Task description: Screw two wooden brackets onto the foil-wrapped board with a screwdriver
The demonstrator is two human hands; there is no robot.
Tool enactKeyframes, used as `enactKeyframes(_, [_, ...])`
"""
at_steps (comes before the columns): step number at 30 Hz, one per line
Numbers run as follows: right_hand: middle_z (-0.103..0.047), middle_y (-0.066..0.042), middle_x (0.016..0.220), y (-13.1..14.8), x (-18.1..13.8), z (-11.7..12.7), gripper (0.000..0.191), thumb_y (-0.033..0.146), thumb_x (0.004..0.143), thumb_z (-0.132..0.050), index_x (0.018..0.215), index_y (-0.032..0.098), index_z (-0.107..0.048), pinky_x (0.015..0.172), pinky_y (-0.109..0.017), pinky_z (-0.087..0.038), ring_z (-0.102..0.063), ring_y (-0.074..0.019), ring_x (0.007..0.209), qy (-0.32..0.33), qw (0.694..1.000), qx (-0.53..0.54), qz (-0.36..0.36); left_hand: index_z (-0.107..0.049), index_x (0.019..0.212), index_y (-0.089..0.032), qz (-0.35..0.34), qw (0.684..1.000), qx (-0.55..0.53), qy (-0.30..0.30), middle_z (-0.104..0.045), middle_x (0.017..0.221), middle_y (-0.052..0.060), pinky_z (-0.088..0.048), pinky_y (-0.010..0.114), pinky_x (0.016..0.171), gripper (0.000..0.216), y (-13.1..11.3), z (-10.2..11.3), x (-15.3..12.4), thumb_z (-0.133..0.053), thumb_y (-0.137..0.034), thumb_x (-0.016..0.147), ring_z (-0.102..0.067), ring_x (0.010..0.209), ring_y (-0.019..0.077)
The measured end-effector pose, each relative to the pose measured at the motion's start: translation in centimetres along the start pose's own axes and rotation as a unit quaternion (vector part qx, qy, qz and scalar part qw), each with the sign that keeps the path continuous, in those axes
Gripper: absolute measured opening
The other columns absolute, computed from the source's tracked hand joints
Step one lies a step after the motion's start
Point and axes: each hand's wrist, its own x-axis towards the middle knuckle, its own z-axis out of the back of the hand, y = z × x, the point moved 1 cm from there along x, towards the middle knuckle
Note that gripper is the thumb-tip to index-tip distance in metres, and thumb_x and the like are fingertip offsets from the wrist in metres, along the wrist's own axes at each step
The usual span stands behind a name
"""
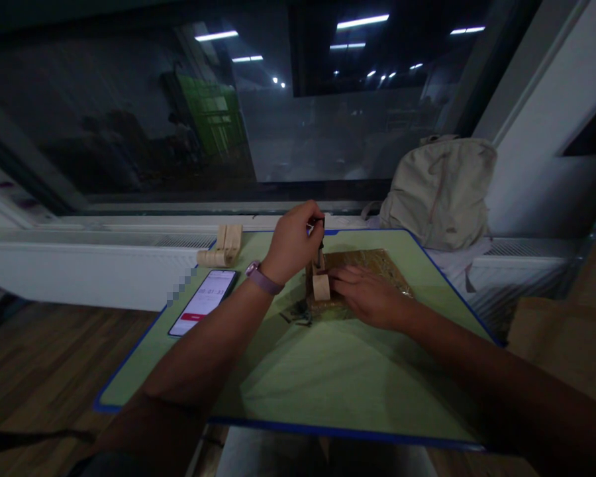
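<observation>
My left hand (295, 242), a watch on its wrist, is closed in a pinch on a small dark tool (321, 240). The tool stands upright over a small light-wood piece (321, 287); its exact kind is too dim to make out. Against the right side of the wood piece, the fingers of my right hand (372, 297) are closed and steady it. Under both lies a flat board wrapped in brown tape (377, 262). Several small dark slender bits (298, 313), perhaps screws, lie beside the board's near left corner.
The green tabletop (288, 377) has a blue edge. A phone (203, 301) with a timer display lies at the left, near a joined wooden piece (223, 248) at the far left edge. Behind are a window, a radiator (79, 271) and a beige backpack (440, 192). Cardboard (561, 344) stands at right.
</observation>
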Motion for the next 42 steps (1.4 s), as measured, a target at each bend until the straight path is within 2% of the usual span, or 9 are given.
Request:
enactKeyframes(5, [-0.061, -0.014, 0.13, -0.07, -0.02, -0.13, 0.04, 0.005, 0.088, -0.047, 0.124, 0.017, -0.059, 0.095, -0.046, -0.046, -0.056, -0.0271, 0.111, 0.003, 1.0, 0.004, -0.001, -0.052, 0.08, -0.02, 0.015, 1.0, -0.005, -0.015, -0.063, 0.08, 0.0, -0.05, 0.026, 0.067, 0.015, 0.21, -0.37, -0.19, -0.067, -0.019, 0.084, -0.061, 0.074, 0.0138])
enactKeyframes(12, [-0.061, -0.015, 0.131, -0.06, -0.01, -0.19, 0.038, 0.004, 0.087, -0.049, 0.122, 0.016, -0.061, 0.095, -0.047, -0.045, -0.057, -0.0278, 0.11, -0.003, 1.0, 0.007, -0.001, -0.057, 0.092, -0.02, 0.032, 0.998, -0.047, 0.005, -0.07, 0.091, 0.002, -0.054, 0.028, 0.077, 0.011, 0.72, -0.37, -0.11, -0.057, -0.01, 0.087, -0.068, 0.084, 0.0145])
enactKeyframes(15, [-0.062, -0.014, 0.129, 0.04, 0.04, -0.08, 0.038, 0.005, 0.088, -0.049, 0.122, 0.016, -0.061, 0.097, -0.048, -0.045, -0.057, -0.0277, 0.111, -0.003, 1.0, 0.006, -0.001, -0.058, 0.087, -0.02, 0.02, 0.999, -0.034, 0.016, -0.069, 0.092, 0.003, -0.054, 0.028, 0.075, 0.007, 0.65, -0.3, -0.03, -0.059, -0.012, 0.087, -0.066, 0.083, 0.0151])
enactKeyframes(19, [-0.063, -0.015, 0.125, 0.24, 0.12, 0.17, 0.037, 0.003, 0.087, -0.049, 0.12, 0.014, -0.063, 0.094, -0.048, -0.047, -0.058, -0.0282, 0.107, 0.005, 1.0, 0.0, -0.005, -0.06, 0.082, -0.018, -0.01, 1.0, 0.018, -0.018, -0.063, 0.091, 0.004, -0.051, 0.027, 0.069, 0.008, 0.32, -0.13, -0.02, -0.068, -0.019, 0.084, -0.059, 0.08, 0.0157])
enactKeyframes(22, [-0.064, -0.015, 0.124, 0.23, 0.11, 0.16, 0.035, 0.005, 0.088, -0.049, 0.119, 0.015, -0.063, 0.094, -0.048, -0.047, -0.058, -0.0278, 0.106, 0.009, 1.0, 0.005, -0.008, -0.059, 0.081, -0.019, -0.018, 0.999, 0.03, -0.011, -0.062, 0.085, 0.002, -0.05, 0.027, 0.07, 0.008, 0.09, -0.02, -0.04, -0.064, -0.015, 0.085, -0.059, 0.079, 0.0156])
enactKeyframes(26, [-0.063, -0.013, 0.128, 0.04, 0.02, -0.15, 0.036, 0.007, 0.091, -0.047, 0.122, 0.018, -0.062, 0.098, -0.049, -0.045, -0.056, -0.0271, 0.111, 0.007, 1.0, 0.006, -0.011, -0.057, 0.084, -0.019, -0.008, 1.0, 0.01, 0.005, -0.066, 0.083, 0.001, -0.05, 0.027, 0.071, 0.009, -0.21, 0.03, -0.11, -0.057, -0.01, 0.086, -0.063, 0.079, 0.0149])
enactKeyframes(31, [-0.062, -0.013, 0.128, -0.01, 0.03, -0.24, 0.041, 0.005, 0.087, -0.048, 0.123, 0.017, -0.061, 0.095, -0.048, -0.046, -0.056, -0.0272, 0.11, 0.0, 1.0, 0.013, -0.01, -0.054, 0.083, -0.02, 0.016, 1.0, 0.008, -0.003, -0.071, 0.082, 0.001, -0.051, 0.027, 0.069, 0.012, -0.04, -0.27, -0.31, -0.065, -0.023, 0.087, -0.067, 0.076, 0.0153])
enactKeyframes(36, [-0.062, -0.013, 0.129, 0.08, 0.05, -0.03, 0.04, 0.004, 0.087, -0.047, 0.122, 0.017, -0.061, 0.096, -0.046, -0.045, -0.055, -0.0263, 0.11, -0.003, 1.0, 0.009, 0.0, -0.052, 0.088, -0.021, 0.036, 0.999, -0.006, 0.004, -0.075, 0.097, 0.005, -0.053, 0.029, 0.071, 0.01, 0.37, -0.38, -0.35, -0.062, -0.019, 0.089, -0.071, 0.084, 0.0175])
enactKeyframes(42, [-0.063, -0.014, 0.126, 0.05, 0.03, -0.1, 0.036, 0.006, 0.088, -0.047, 0.119, 0.016, -0.062, 0.095, -0.047, -0.046, -0.055, -0.0269, 0.109, 0.001, 1.0, 0.002, -0.003, -0.052, 0.085, -0.02, -0.025, 0.999, 0.033, 0.016, -0.07, 0.099, 0.006, -0.052, 0.031, 0.078, 0.01, -0.22, 0.21, -0.14, -0.054, -0.011, 0.087, -0.066, 0.096, 0.0196])
